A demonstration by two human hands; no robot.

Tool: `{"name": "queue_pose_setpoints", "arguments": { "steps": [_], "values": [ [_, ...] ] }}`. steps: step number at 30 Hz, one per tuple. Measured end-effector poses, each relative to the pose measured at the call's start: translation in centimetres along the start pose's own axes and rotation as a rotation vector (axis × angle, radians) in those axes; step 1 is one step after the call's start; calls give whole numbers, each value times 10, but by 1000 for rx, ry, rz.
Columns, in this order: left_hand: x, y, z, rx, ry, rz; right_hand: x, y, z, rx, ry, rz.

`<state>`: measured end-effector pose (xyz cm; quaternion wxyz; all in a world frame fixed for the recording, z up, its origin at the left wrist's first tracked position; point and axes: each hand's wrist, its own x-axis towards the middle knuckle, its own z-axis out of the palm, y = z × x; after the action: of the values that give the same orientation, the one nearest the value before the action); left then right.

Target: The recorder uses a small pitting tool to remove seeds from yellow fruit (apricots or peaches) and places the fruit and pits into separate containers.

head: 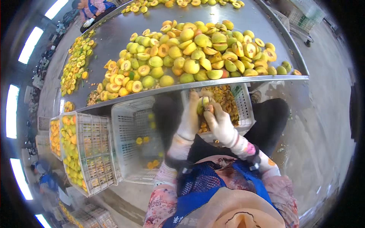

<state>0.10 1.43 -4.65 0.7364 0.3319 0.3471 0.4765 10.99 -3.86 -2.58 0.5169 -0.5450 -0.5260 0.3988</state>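
Note:
Both of my hands wear whitish gloves and meet above a plastic crate, between my knees. My left hand (190, 115), blurred, holds a yellow-green stone fruit (201, 106), probably a peach or apricot. My right hand (221, 122) is closed at the fruit's right side, its fingers around what looks like a small hand tool (210, 107); blur and fingers hide most of it. Below them, the white crate (245, 107) holds many brownish-orange pits or scraps. Just beyond, a heap of whole and halved fruits (185, 54) lies on the metal table (109, 42).
A raised metal rim (196, 85) edges the table. At left stand a white crate (122, 136) with a few fruit halves and a crate filled with halves (95, 151). Another person (95, 10) sits at the table's far left. A wheeled cart (302, 34) stands far right.

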Motion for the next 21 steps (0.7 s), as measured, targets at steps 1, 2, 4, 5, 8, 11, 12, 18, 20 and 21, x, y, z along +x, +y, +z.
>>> {"name": "queue_pose_setpoints", "arguments": {
  "steps": [1,2,4,5,8,11,12,18,20,21],
  "values": [
    [-1,-9,-5,129,-51,1,1,-10,6,-136,141,-183],
    [1,-15,-14,127,-54,1,0,-7,0,-390,18,-311],
    [1,-9,-21,444,-67,55,0,-3,-6,-402,-43,-334],
    [-3,-10,-21,443,-71,50,-2,-1,-9,-409,-113,-362],
    [-14,2,-8,-296,10,-124,-12,1,-24,-349,29,-358],
    [-18,4,1,-222,48,-91,-28,15,-30,-322,-117,-390],
    [-18,1,3,-251,34,-46,-32,13,-25,-300,-122,-325],
    [-15,-16,6,-287,59,74,-24,13,-4,-408,-130,-158],
    [-15,-19,4,-296,59,88,-24,19,0,-396,-100,-167],
    [-15,-20,3,-194,101,119,-23,20,3,-384,-68,-178]
  ]
}}
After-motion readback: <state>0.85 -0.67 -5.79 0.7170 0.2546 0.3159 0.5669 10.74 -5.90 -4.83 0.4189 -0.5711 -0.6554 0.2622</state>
